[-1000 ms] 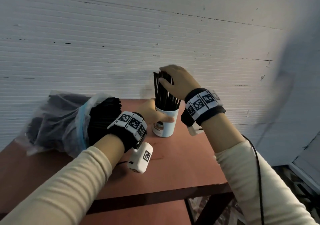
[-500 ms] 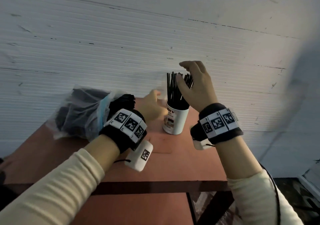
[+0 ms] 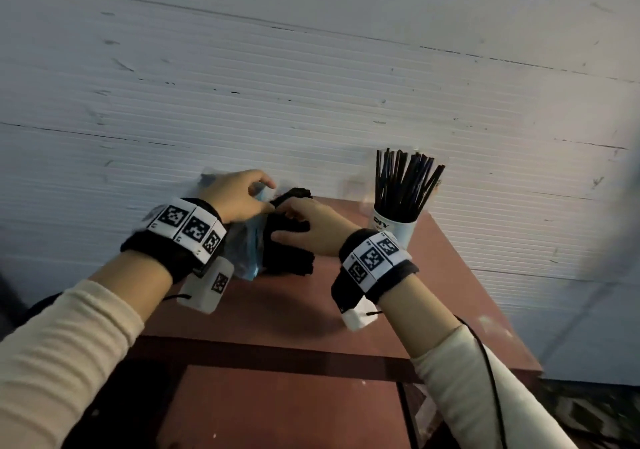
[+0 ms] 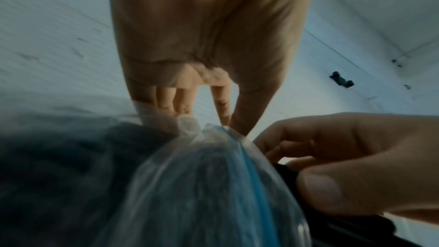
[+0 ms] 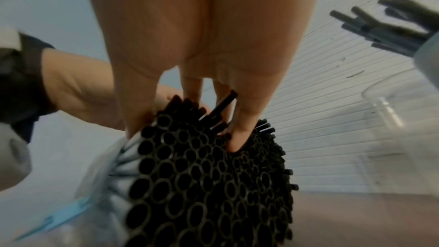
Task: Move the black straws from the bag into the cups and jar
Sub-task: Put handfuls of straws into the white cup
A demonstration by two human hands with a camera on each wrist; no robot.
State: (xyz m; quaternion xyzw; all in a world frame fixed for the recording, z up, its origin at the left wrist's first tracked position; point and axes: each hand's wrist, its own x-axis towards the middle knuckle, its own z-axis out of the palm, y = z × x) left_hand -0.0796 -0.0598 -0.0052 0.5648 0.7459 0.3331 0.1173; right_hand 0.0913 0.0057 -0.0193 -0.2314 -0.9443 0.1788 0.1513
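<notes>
A clear plastic bag (image 3: 247,251) with a blue zip edge lies on the red-brown table (image 3: 311,313). A thick bundle of black straws (image 3: 294,261) sticks out of its mouth. My left hand (image 3: 239,199) pinches the bag's rim (image 4: 190,132) from above. My right hand (image 3: 308,230) is at the bundle's open ends (image 5: 209,185), thumb on one side and fingertips (image 5: 240,134) dug in among the straws, gripping a clump. To the right, a white cup (image 3: 394,230) stands upright with several straws (image 3: 401,182) fanned out in it.
A clear empty jar (image 3: 355,192) stands just behind and left of the white cup, also in the right wrist view as a clear jar (image 5: 399,119). A white ribbed wall runs close behind the table. The table's near edge and right edge drop off.
My right hand left the straws in the white cup and moved left to the bag's bundle. My left hand let go of the cup and took the bag's rim.
</notes>
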